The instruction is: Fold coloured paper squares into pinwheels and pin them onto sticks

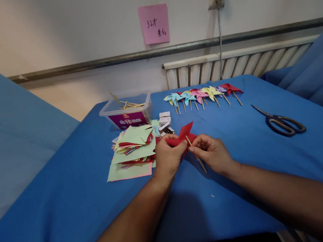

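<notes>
Both hands' fingers pinch a red paper pinwheel (183,136) and wooden stick (197,156) above the blue-covered table (237,159) by a radiator (238,64).

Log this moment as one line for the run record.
left hand: holds red paper | right hand: holds wooden stick against it | scissors: lying apart

Pink sticky note (154,23) on the wall is showing handwritten "32" followed by a character, with a second line of script beneath it; the characters are not legible. Clear plastic box (127,110) on the surface is carrying a purple label (127,120) with white Chinese characters and a small red logo above them, too blurred to read.
</notes>
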{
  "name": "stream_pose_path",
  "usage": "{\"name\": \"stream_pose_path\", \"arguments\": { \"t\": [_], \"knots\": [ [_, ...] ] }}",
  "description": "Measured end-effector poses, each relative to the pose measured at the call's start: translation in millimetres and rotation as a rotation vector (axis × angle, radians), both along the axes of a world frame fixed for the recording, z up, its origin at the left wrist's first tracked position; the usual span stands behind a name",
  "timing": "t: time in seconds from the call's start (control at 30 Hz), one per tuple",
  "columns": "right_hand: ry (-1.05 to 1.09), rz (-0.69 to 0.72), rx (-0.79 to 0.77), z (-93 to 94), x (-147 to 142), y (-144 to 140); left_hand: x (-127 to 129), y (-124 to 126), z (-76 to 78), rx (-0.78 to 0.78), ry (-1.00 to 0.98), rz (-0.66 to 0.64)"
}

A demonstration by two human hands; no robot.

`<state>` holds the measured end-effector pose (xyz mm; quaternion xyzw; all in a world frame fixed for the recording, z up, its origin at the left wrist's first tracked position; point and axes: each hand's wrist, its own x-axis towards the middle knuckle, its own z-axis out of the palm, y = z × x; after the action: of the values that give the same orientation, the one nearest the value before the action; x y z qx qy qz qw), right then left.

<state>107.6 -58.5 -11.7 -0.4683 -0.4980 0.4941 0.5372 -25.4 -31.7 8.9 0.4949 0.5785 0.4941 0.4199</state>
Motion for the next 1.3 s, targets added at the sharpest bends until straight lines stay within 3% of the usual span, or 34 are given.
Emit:
{"name": "stream_pose_path", "arguments": {
  "t": [1.3],
  "knots": [
    [0.061, 0.089, -0.100, 2.3, 2.9, -1.0, -0.9, 0.4, 0.3, -0.008, 0.012, -0.002]
  ]
}}
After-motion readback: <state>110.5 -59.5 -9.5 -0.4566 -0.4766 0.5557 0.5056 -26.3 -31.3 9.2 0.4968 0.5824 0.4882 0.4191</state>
